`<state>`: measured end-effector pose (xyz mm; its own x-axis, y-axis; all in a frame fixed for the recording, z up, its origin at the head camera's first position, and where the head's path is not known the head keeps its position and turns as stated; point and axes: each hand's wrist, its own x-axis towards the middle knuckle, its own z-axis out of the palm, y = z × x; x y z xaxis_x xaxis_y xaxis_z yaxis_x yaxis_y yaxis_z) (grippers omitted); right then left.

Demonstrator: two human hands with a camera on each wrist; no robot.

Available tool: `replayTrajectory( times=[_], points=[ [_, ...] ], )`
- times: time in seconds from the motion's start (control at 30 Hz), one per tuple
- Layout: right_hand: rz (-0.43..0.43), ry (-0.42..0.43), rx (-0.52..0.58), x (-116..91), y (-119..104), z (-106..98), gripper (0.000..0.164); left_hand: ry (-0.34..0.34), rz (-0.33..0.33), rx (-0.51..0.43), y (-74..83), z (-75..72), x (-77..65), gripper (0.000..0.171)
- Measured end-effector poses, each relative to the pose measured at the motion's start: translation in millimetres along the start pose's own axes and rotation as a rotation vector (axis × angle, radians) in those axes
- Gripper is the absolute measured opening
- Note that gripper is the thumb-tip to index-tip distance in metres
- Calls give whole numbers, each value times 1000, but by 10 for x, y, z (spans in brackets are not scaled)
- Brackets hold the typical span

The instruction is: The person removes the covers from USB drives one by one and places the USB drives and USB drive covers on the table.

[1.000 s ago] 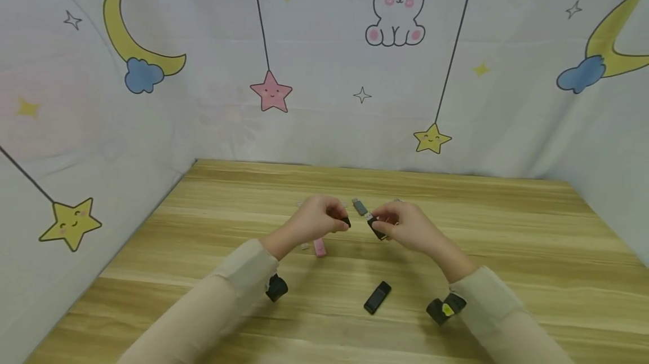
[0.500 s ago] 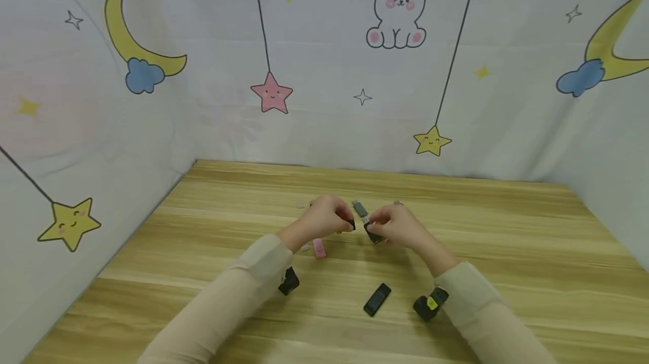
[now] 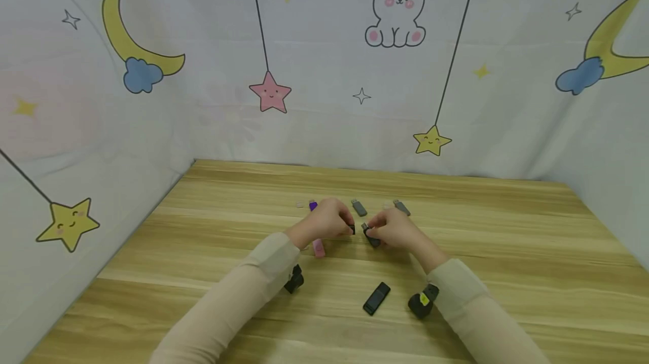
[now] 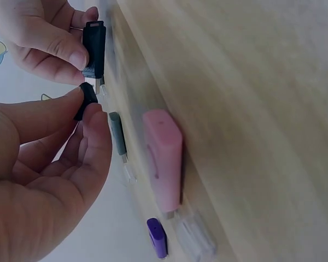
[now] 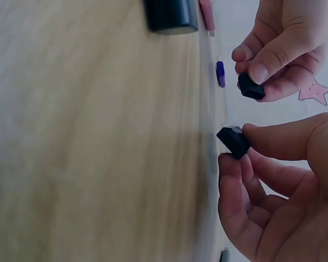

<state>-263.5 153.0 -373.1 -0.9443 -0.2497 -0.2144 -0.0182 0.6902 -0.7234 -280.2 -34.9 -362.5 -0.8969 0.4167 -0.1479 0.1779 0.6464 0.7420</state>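
Observation:
My left hand (image 3: 329,218) pinches a small black USB stick cap (image 4: 86,102) between thumb and fingertips. A black USB flash drive (image 4: 94,49) is held by my right hand (image 3: 395,230), its metal plug bare. In the left wrist view the plug points at the cap, with the two close together. The right wrist view shows the drive (image 5: 234,142) end-on in the right hand's thumb and fingers, and the cap (image 5: 251,86) a short gap away. Both hands are low over the middle of the wooden table (image 3: 456,229).
Nearer the front lies another black USB drive (image 3: 377,298). A pink drive (image 3: 318,248) and a purple drive (image 3: 313,205) lie by the left hand. Two grey drives (image 3: 359,207) rest farther back, with clear caps (image 3: 299,204) about. A printed cloth (image 3: 324,127) hangs behind the table.
Both hands have come closer together and slightly lower, the left moving right and the right moving left, bringing cap and drive nearer each other. The things on the table have stayed put.

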Motion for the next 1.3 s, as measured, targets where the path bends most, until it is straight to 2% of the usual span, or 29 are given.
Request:
replayTrajectory(
  times=[0.2,0.5,0.73,1.3],
  points=[
    [18,-6,-39,22,19,14,24,-14,-1,32,-26,7,7,7],
    [9,-17,-54,57,38,26,22,-41,-45,51,-10,29,43,8],
    [2,-31,-55,71,54,38,21,-57,-79,46,2,30,64,6],
    [40,-14,-41,66,59,45,19,-56,-94,21,-39,44,94,5]
  ],
)
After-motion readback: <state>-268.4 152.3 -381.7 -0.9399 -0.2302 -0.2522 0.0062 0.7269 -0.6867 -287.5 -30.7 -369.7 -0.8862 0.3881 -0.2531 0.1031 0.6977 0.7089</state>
